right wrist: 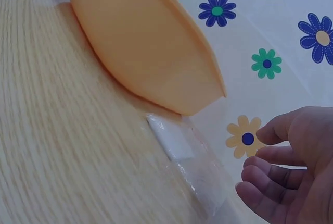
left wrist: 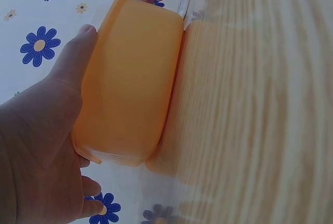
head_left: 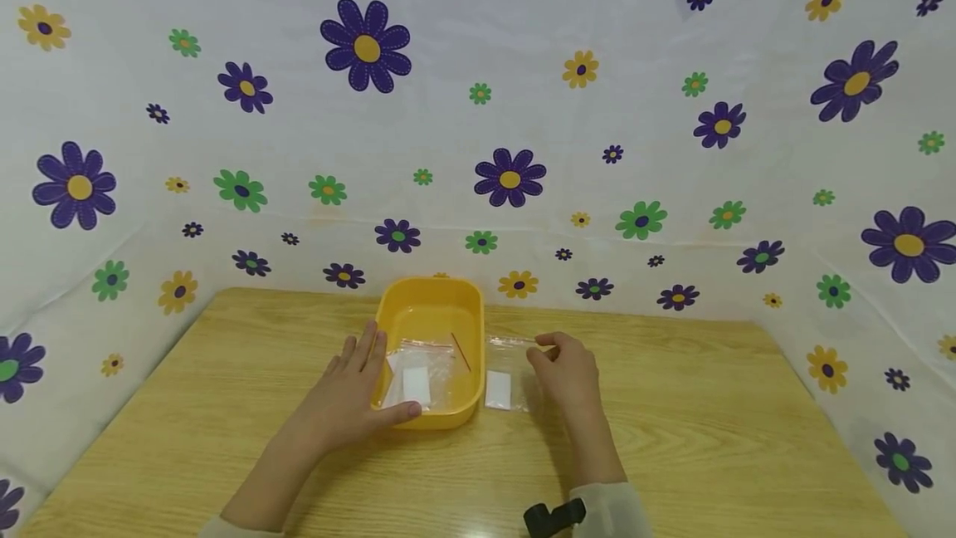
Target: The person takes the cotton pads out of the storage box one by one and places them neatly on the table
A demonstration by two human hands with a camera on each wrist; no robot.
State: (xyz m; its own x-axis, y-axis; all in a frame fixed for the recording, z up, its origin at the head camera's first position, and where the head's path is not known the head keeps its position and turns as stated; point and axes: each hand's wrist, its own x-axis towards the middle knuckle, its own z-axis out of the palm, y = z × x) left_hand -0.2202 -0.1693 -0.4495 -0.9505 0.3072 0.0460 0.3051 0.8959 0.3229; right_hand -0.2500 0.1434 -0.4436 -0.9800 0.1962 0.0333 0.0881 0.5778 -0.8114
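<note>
A yellow plastic tray (head_left: 429, 289) stands on the table, holding clear zip bags (head_left: 441, 368) with a white rectangle (head_left: 416, 387) showing among them. My left hand (head_left: 347, 393) rests along its left side with fingers extended, the thumb on the near rim. Close against the tray's right side lies another clear zip bag (head_left: 515, 355) with a white card-like piece (head_left: 498, 389) inside. Over that bag's right edge hovers my right hand (head_left: 569, 372). The right wrist view shows the right hand's fingers (right wrist: 270, 174) loosely bent, with a gap between them and the bag.
The wood-grain table (head_left: 672, 405) runs up to a white cloth backdrop (head_left: 441, 123) printed with flowers, which also rises at both sides. A black device (head_left: 554, 517) is worn at the right wrist, by the sleeve. A thin red strip (head_left: 460, 351) shows inside the tray.
</note>
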